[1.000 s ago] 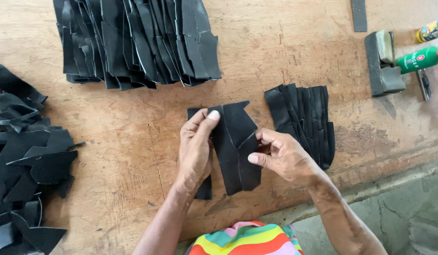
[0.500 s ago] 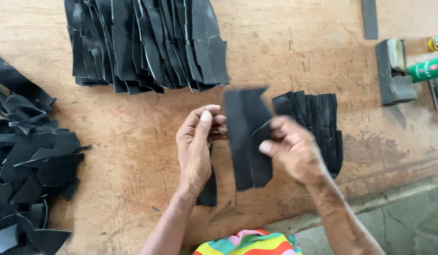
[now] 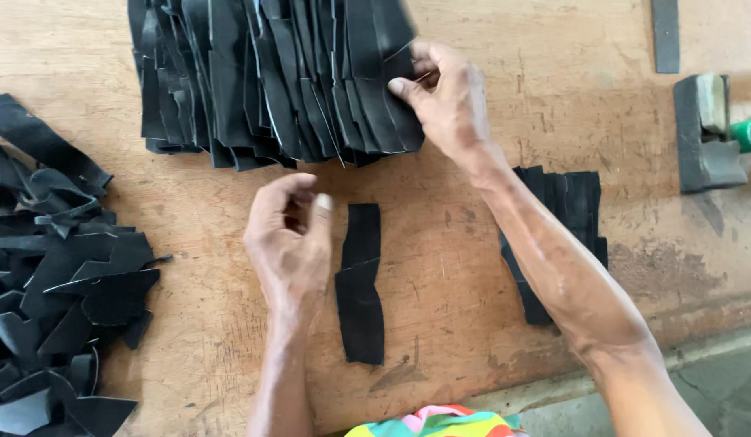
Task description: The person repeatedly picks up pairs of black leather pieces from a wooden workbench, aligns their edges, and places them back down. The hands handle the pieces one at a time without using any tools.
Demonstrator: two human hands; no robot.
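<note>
Pinching a floppy black strip (image 3: 389, 81) atop the pile (image 3: 270, 81), right hand (image 3: 448, 101); left hand (image 3: 290, 243) fingers loosely curled, empty.

Two bare forearms without sleeves, watch or rings; left hand (image 3: 288, 243), right hand (image 3: 446, 101). Near the wooden table (image 3: 489, 267) edge, a rainbow-striped garment (image 3: 436, 423).

The right hand (image 3: 447, 99) is reaching up the wooden table (image 3: 553, 73), pinching a black cut piece (image 3: 392, 89) at the edge of the big fanned stack (image 3: 262, 81). The left hand (image 3: 290, 243) is hovering loosely curled beside a single black strip (image 3: 361, 283). Scraps (image 3: 60, 283) are lying heaped far left.
</note>
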